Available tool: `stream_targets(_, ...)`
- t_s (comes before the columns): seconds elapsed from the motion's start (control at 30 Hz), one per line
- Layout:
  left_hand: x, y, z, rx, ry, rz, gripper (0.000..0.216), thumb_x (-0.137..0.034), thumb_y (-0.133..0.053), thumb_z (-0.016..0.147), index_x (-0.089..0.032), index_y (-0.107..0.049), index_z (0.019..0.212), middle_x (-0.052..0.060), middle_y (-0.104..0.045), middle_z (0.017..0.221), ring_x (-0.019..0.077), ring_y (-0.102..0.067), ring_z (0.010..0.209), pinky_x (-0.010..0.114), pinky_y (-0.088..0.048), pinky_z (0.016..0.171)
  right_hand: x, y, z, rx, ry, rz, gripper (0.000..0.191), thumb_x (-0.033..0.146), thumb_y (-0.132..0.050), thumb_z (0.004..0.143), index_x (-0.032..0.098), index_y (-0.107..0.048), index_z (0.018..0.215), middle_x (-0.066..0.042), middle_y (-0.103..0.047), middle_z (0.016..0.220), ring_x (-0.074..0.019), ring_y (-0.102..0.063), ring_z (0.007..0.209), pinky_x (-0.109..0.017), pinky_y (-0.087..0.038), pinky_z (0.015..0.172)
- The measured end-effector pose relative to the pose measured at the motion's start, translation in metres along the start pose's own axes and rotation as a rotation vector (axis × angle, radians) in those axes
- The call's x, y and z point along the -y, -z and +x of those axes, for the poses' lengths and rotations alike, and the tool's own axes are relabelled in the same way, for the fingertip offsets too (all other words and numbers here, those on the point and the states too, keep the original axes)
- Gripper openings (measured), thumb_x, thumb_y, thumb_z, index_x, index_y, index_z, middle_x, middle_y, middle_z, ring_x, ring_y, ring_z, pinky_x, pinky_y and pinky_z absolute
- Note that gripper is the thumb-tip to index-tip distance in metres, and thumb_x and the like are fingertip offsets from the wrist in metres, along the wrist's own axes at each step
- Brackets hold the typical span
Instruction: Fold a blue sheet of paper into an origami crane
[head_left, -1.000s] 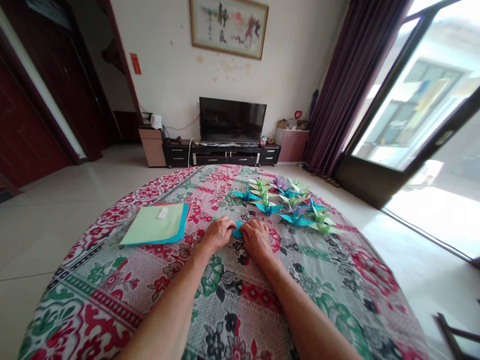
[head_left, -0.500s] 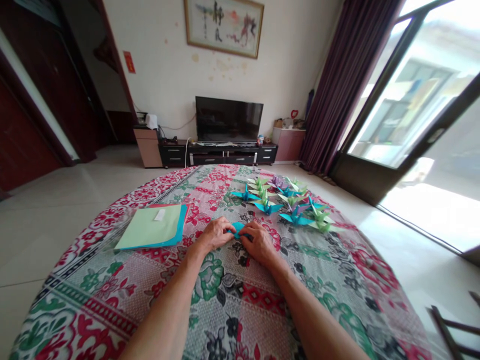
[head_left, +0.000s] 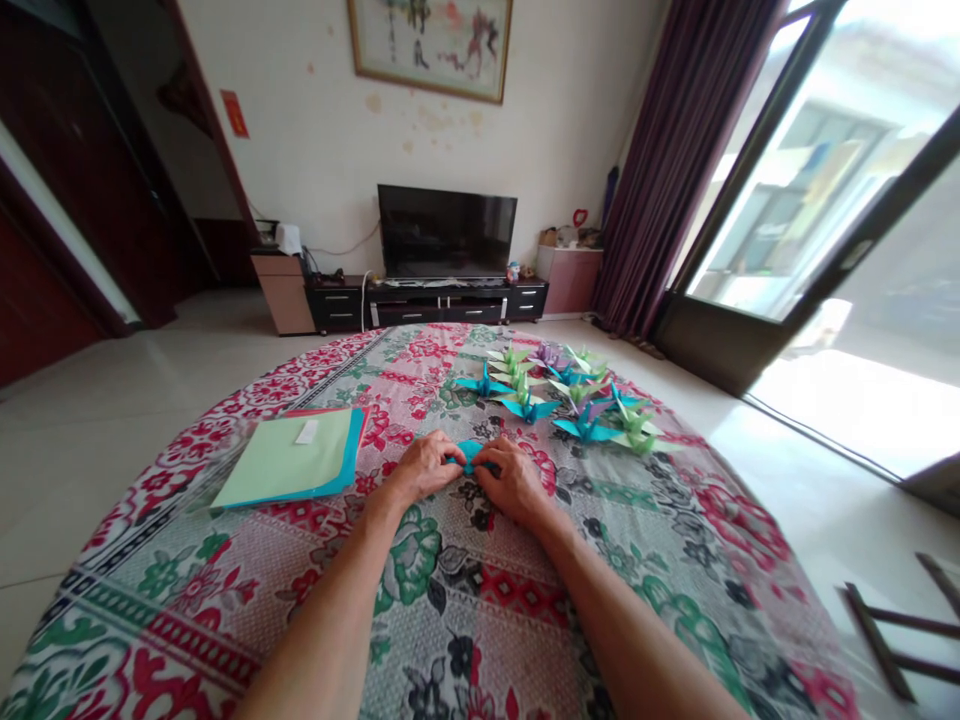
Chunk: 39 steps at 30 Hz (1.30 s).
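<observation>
Stretches both forearms [head_left: 330,610] forward over the round, cloth-covered desk [head_left: 480,645], angled in toward each other from the lower edge of view. Holds a small piece of blue paper [head_left: 470,450] between the two hands, near the middle of the desk. Angles the left hand [head_left: 426,466] inward to the right with its back upward; pinches the paper's left side in a narrow grip of thumb and fingers. Angles the right hand [head_left: 514,480] inward to the left, also back upward with bent fingers; pinches the right side just as narrowly. Cannot tell the exact folds: too small and partly covered by the fingers. Note to the left of the left hand: a stack of coloured sheets [head_left: 289,455] with pale green on top and a white slip [head_left: 307,431]. Note beyond the right hand, to the right: a group of folded cranes [head_left: 588,428] in blue, green and purple.
</observation>
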<state>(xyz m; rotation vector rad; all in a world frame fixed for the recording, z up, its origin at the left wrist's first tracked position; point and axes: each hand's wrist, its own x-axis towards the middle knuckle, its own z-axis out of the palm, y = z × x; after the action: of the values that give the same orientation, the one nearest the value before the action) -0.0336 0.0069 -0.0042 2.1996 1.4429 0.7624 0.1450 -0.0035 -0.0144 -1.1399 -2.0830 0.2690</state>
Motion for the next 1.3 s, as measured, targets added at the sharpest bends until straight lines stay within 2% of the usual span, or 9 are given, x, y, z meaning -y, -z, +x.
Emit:
stream_targets(0.13,0.003,-0.004,0.003,-0.022,0.003,0.030,0.017,-0.024,-0.054,0.071,-0.020,-0.070,0.073,0.002,-0.058,0.077,0.0100,-0.052,0.065,0.020,-0.041,0.061,-0.001,0.001,-0.001,0.017,0.016,-0.007,0.014,0.016,-0.059,0.072,0.021,-0.068,0.081,-0.004,-0.060,0.086,-0.0155,-0.055,0.082,-0.026,-0.041,0.075)
stream_targets(0.3,0.003,-0.003,0.003,-0.014,-0.001,0.054,0.017,-0.023,-0.054,0.072,-0.018,-0.070,0.071,0.002,-0.057,0.075,0.0100,-0.052,0.065,0.020,-0.041,0.061,0.000,-0.001,-0.001,0.004,0.009,-0.027,0.010,0.019,-0.056,0.077,0.020,-0.066,0.074,-0.003,-0.060,0.082,-0.0146,-0.055,0.080,-0.025,-0.041,0.074)
stream_targets(0.57,-0.004,-0.003,0.003,-0.041,0.060,0.100,0.016,-0.025,-0.054,0.072,-0.017,-0.068,0.068,0.002,-0.058,0.074,0.0110,-0.054,0.068,0.020,-0.039,0.064,0.004,-0.008,0.001,-0.035,-0.068,-0.103,0.013,0.019,-0.055,0.079,0.017,-0.064,0.069,-0.004,-0.060,0.080,-0.0143,-0.054,0.079,-0.025,-0.039,0.073)
stream_targets(0.8,-0.009,-0.008,0.009,-0.058,0.161,0.215,0.018,-0.024,-0.052,0.072,-0.017,-0.066,0.063,0.003,-0.061,0.075,0.0118,-0.054,0.067,0.021,-0.037,0.062,0.003,-0.011,0.001,-0.067,-0.107,-0.115,0.009,0.018,-0.057,0.076,0.017,-0.063,0.069,-0.004,-0.060,0.081,-0.0139,-0.054,0.077,-0.023,-0.038,0.070)
stream_targets(1.3,-0.013,-0.008,0.010,-0.082,0.208,0.208,0.016,-0.027,-0.058,0.069,-0.016,-0.067,0.061,0.003,-0.061,0.073,0.0116,-0.054,0.066,0.021,-0.037,0.060,0.004,-0.015,0.003,-0.111,-0.195,-0.104,0.008,0.014,-0.057,0.071,0.017,-0.060,0.063,-0.004,-0.058,0.078,-0.0139,-0.053,0.076,-0.023,-0.038,0.069)
